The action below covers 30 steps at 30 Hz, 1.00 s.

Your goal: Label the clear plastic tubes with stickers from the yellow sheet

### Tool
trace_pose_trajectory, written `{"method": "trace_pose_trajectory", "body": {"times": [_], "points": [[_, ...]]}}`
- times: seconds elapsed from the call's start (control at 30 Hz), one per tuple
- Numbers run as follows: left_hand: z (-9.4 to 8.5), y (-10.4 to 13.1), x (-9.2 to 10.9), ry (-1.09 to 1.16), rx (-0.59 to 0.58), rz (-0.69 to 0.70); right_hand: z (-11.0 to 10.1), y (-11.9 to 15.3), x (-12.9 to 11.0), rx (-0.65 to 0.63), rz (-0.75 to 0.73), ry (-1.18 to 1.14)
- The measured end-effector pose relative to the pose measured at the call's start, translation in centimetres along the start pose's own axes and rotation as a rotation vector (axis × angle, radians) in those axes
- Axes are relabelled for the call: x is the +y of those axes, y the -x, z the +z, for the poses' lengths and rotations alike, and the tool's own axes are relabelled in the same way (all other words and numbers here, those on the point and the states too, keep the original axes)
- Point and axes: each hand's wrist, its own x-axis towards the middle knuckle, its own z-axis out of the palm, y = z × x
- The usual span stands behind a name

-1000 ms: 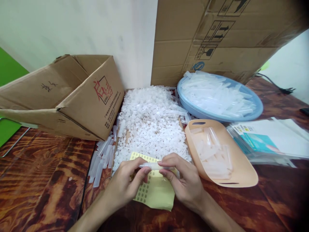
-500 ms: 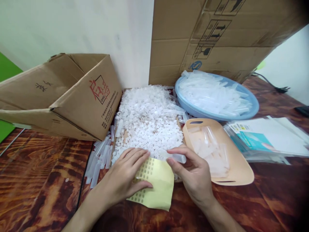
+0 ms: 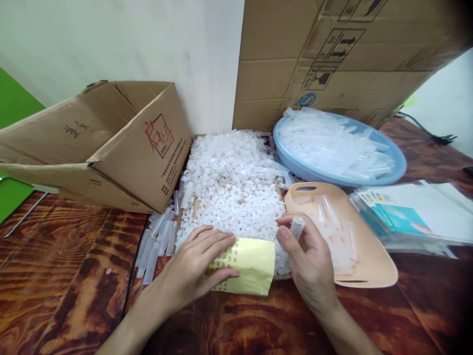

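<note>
My left hand (image 3: 201, 264) grips a yellow sticker sheet (image 3: 254, 266) by its left side, thumb in front and fingers behind. Rows of small dark round stickers show on the sheet near the thumb. To the right, my right hand (image 3: 310, 261) is closed around a translucent plastic tube (image 3: 297, 228), its end pointing up between thumb and fingers. Thumb and index fingertip are close together; whether a sticker is between them is too small to tell. Just beyond both hands lies a heap of small translucent plastic caps (image 3: 236, 182) on a cardboard tray.
A peach tray (image 3: 373, 266) of tubes stands right, a blue basin (image 3: 325, 177) heaped with tubes behind it. Clear-wrapped packets (image 3: 424, 212) lie far right. An open cardboard box (image 3: 140, 153) is at left, with loose tubes (image 3: 157, 241) beside it. A large carton (image 3: 273, 64) stands behind.
My right hand has drawn slightly away from the sheet, and the tube has turned from lying sideways to pointing upward. The sheet's lower edge has risen. The view has shifted a little left.
</note>
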Motion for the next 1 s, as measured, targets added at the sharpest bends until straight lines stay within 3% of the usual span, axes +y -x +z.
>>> {"method": "trace_pose_trajectory", "body": {"times": [0.1, 0.3, 0.47, 0.73, 1.0], "points": [[-0.2, 0.0, 0.1, 0.04, 0.061, 0.002, -0.5, -0.5, 0.1, -0.095, 0.103, -0.024], [-0.4, 0.1, 0.7, 0.083, 0.19, -0.069, -0.6, -0.9, -0.4, -0.452, 0.346, -0.139], [-0.5, 0.1, 1.2, 0.123, 0.217, -0.167, 0.0, -0.6, -1.6, -0.593, 0.439, -0.165], [-0.7, -0.3, 1.9, 0.256, 0.223, -0.24, 0.6, 0.6, -1.6, -0.497, 0.33, -0.082], [-0.9, -0.3, 2.2, 0.346, 0.186, -0.303, 1.3, 1.2, -1.3, -0.431, 0.512, -0.372]]}}
